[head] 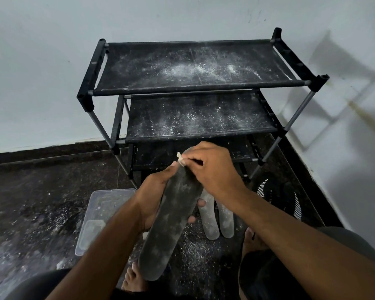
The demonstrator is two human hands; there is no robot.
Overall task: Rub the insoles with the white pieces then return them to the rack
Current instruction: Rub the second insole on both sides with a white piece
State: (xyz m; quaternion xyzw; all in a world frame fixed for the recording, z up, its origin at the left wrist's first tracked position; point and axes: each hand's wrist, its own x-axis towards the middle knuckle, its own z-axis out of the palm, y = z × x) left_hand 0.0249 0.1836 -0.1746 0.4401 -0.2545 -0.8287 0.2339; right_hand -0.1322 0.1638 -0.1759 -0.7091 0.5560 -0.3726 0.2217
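A long dark insole (170, 221), dusted with white powder, is held from underneath by my left hand (154, 198), fingers wrapped around its sides. My right hand (210, 167) pinches a small white piece (180, 158) against the insole's far tip. Two more grey powdered insoles (217, 217) lie side by side on the floor just right of the held one. The black rack (195, 83) stands ahead against the wall, its fabric shelves speckled with white powder and holding no insoles.
A clear plastic container (100, 215) sits on the dark floor to the left. A dark shoe with white stripes (277, 198) lies at the right by the rack's leg. My bare feet (134, 278) rest below. White powder is scattered on the floor.
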